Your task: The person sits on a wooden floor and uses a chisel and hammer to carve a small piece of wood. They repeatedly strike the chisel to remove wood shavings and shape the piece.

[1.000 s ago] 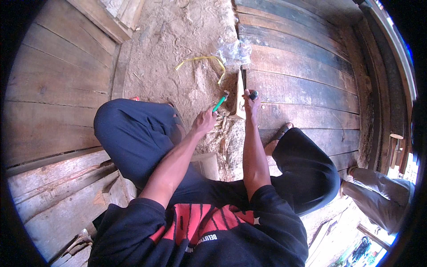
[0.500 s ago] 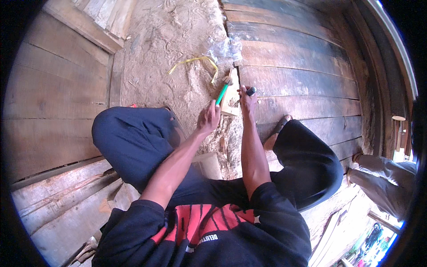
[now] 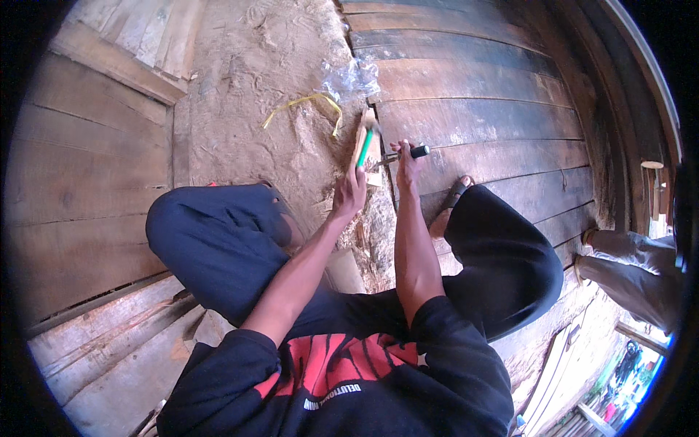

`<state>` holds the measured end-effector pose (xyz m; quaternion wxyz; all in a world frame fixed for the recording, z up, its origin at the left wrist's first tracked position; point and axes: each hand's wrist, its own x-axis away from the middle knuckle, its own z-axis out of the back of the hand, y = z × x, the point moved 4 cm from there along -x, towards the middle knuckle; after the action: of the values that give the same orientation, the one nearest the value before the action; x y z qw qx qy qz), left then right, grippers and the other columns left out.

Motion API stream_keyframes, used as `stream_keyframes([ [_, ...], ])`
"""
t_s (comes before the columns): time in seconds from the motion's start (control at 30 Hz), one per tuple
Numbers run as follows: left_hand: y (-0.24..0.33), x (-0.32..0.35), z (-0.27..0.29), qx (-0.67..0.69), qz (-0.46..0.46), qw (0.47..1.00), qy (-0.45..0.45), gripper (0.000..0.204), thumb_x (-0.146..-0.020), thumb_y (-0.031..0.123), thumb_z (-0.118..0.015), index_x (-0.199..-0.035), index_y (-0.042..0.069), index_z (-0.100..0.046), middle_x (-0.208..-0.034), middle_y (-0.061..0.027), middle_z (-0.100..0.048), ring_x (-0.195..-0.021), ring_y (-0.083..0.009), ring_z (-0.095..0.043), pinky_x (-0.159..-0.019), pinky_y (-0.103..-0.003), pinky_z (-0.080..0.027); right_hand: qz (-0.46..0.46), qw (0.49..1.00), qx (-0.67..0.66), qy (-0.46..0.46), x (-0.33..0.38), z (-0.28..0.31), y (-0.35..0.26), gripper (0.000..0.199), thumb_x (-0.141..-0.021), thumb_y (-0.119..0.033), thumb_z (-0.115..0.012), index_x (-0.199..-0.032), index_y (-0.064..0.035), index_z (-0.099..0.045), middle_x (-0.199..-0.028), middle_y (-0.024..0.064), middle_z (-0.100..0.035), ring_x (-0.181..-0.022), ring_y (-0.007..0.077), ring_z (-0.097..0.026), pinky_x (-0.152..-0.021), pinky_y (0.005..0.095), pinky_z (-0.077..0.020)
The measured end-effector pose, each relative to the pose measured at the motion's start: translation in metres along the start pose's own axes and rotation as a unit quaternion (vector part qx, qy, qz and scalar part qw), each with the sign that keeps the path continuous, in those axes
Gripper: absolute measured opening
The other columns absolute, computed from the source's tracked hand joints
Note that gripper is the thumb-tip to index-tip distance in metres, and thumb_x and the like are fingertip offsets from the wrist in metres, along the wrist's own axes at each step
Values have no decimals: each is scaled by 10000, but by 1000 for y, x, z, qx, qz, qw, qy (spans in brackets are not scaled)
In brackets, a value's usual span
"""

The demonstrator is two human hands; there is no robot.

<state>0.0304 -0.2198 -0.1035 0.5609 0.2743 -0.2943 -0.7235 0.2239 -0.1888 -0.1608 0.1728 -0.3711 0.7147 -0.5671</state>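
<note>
Two tools meet at one small pale wooden block [image 3: 362,149], which lies on the sandy ground just beside the near edge of the dark plank floor [image 3: 480,116]: the left hand [image 3: 350,193] is closed round a green-handled chisel [image 3: 366,146] set on the block, and the right hand [image 3: 408,162] grips a black-handled metal tool [image 3: 405,154] crosswise beside it. Judged step: carving in progress; the next move calls for a steady chisel. Both forearms reach forward between bent knees; a yellow strip [image 3: 306,105] and clear plastic wrap [image 3: 349,76] lie beyond.
</note>
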Motion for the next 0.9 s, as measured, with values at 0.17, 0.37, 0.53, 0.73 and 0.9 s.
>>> stream_keyframes([
  [0.17,35,-17,25,124,55,991,-8,301,-996,243,-402,-1093,-21,-508,-908,-313,-588,-856,-494,-570,-652,-527,-440,-14,1000,-7,12,-1,5,-4,202,-933,-136,-592,-958,64,-578,-770,124,-651,-824,266,-675,-818,353,-503],
  [0.37,-75,31,-27,-5,124,985,-122,301,-990,256,-415,-1143,13,-504,-917,-317,-603,-833,-485,-587,-702,-561,-452,-14,999,-38,-12,3,-6,-10,214,-936,-150,-593,-963,62,-580,-772,116,-649,-857,271,-670,-856,361,-485],
  [0.53,-22,10,0,-17,34,996,81,316,-1000,251,-406,-1152,-1,-521,-919,-305,-612,-857,-476,-587,-725,-562,-446,-32,999,-32,-9,0,7,2,219,-939,-162,-589,-938,57,-588,-761,107,-642,-877,276,-665,-887,385,-468],
  [0.73,-18,13,-3,62,131,987,-66,350,-989,301,-428,-1133,-5,-521,-811,-294,-610,-780,-491,-592,-637,-537,-447,-18,999,-28,-21,-2,7,1,219,-930,-163,-605,-946,56,-598,-770,105,-641,-863,257,-665,-848,367,-475],
  [0.9,-60,16,-23,-44,98,985,-134,336,-952,253,-478,-1203,29,-487,-890,-297,-626,-821,-476,-615,-702,-559,-485,-25,1000,-4,-14,5,-10,-7,222,-924,-169,-618,-924,53,-625,-791,103,-655,-815,211,-660,-785,328,-478],
])
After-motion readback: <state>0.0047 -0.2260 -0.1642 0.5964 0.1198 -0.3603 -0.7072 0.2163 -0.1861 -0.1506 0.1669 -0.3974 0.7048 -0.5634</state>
